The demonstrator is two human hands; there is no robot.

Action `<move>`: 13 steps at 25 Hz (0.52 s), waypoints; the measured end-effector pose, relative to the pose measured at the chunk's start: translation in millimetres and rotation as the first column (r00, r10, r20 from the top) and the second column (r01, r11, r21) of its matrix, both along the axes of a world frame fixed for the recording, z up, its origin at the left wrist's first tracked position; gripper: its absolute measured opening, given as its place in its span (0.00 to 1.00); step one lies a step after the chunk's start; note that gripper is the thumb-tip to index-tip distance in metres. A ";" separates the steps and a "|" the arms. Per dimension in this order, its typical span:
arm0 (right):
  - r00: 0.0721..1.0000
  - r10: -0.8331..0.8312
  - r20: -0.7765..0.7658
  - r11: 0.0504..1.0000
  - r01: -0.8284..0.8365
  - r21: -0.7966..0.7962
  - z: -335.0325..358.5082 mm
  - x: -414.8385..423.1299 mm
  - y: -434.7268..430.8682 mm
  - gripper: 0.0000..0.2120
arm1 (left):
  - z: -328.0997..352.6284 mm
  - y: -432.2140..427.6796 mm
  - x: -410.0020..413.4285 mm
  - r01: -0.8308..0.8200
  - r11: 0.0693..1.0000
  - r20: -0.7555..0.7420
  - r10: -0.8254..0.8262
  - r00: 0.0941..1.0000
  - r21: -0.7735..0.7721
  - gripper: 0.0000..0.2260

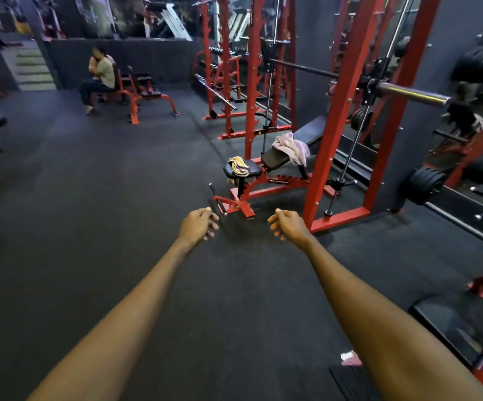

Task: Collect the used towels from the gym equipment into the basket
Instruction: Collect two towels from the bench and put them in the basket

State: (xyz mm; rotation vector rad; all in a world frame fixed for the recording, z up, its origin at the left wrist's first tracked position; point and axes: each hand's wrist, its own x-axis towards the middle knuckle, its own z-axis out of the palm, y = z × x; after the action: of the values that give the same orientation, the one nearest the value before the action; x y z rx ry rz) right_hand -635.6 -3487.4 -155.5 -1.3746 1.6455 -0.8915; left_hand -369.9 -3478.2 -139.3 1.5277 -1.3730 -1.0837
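Note:
A yellow striped towel (238, 165) lies crumpled on the black seat pad of a red adjustable bench (266, 185). A lilac towel (292, 147) is draped over the bench's backrest, further right. Both my arms reach forward over the dark floor. My left hand (198, 224) and my right hand (288, 225) hang short of the bench foot, fingers loosely curled and apart, holding nothing. No basket is in view.
The bench stands inside a red Smith machine frame (341, 117) with a barbell (408, 92) across it. Weight plates (425, 183) hang at the right. More red racks (228, 68) stand behind. A person sits on a bench (100, 79) at the far left. Dark rubber floor (89, 227) spreads to the left.

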 end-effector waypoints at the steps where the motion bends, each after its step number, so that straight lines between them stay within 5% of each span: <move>1: 1.000 -0.015 -0.004 1.000 0.015 0.008 1.5 7.2 -23.9 0.21 | 0.7 -27.9 7.3 0.016 1.000 0.004 -0.016 1.000 0.001 0.17; 13: 0.993 -0.109 -0.044 0.992 0.111 0.058 -20.3 33.0 -302.8 0.21 | -17.2 -339.6 17.7 0.113 0.993 0.037 -0.114 0.993 0.047 0.18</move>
State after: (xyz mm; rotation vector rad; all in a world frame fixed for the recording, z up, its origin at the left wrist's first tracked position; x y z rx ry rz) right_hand -602.7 -3790.2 -175.9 -1.2791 1.7795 -0.8745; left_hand -352.2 -3817.8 -156.5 1.5256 -1.4868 -1.1668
